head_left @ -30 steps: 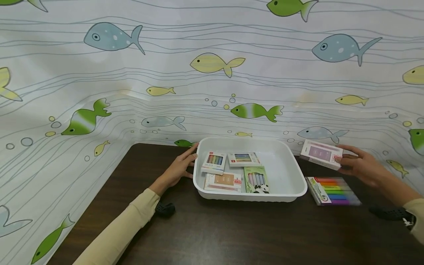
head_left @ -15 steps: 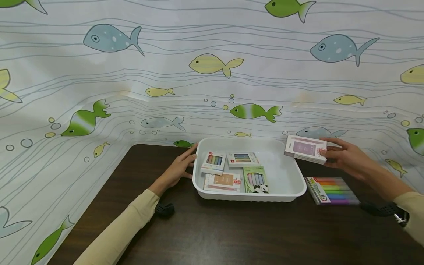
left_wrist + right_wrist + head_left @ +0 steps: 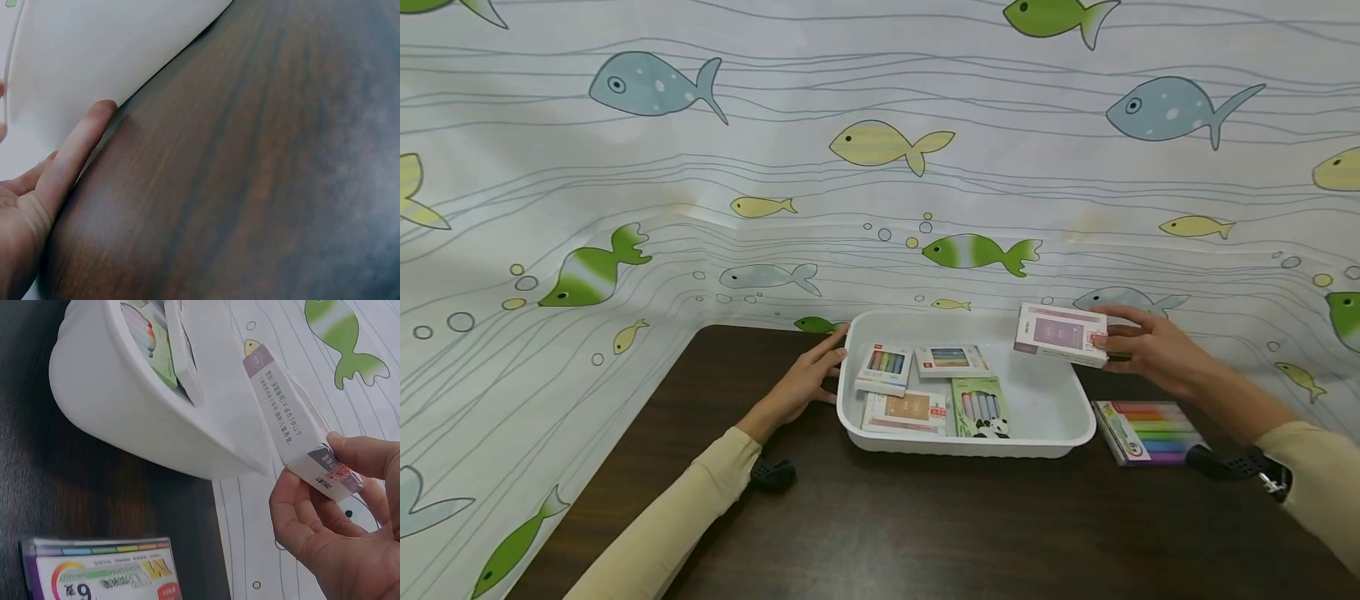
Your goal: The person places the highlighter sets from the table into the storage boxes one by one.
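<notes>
The right hand's [image 3: 1157,346] fingers are clamped on the right end of a box [image 3: 1054,335], held near the tray's [image 3: 1048,412] back right corner. The box's long axis runs left to right, right end slightly lower, printed face tilted up. The left hand's [image 3: 797,390] fingers lie spread against the tray's left side. Fish-print covering [image 3: 775,92] backs the dark wood surface [image 3: 925,525].

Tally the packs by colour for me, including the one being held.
White boxes: 4 (three in the tray, one in the right hand)
Green box: 1 (in the tray)
Rainbow pack: 1 (on the table)
Total: 6
</notes>
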A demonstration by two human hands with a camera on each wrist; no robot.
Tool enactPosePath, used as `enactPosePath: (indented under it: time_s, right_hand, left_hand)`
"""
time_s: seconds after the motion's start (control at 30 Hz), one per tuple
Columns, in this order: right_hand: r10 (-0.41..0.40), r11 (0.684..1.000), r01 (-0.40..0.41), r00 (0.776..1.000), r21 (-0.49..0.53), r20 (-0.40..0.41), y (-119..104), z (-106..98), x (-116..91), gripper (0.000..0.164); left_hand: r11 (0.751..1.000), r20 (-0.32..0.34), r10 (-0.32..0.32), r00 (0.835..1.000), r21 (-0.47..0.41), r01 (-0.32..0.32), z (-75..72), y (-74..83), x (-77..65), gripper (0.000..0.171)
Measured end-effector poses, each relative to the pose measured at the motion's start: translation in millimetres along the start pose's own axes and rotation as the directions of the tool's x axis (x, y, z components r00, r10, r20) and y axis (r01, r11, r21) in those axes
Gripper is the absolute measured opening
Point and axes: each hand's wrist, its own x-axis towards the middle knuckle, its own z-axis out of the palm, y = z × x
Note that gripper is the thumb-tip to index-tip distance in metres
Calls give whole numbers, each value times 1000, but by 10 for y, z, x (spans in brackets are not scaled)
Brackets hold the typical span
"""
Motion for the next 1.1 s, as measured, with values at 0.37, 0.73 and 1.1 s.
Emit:
enactPosePath:
  time_s: [0.37,0.73,1.1]
  right_hand:
    - [-10,999,11,1000,-46,22,-36,209,148,74]
    - [-6,998,10,998,-68,57,-9,377,270,78]
    - [-6,999,10,996,-41,91,-2,483,334,73]
  left_hand:
    - [1000,3,-8,1000,-3,8,-7,-14,-8,61]
    - [1000,-1,2,1000,2,-2,10,18,-4,64]
    - [1000,2,5,1000,6,-5,11,26,-9,60]
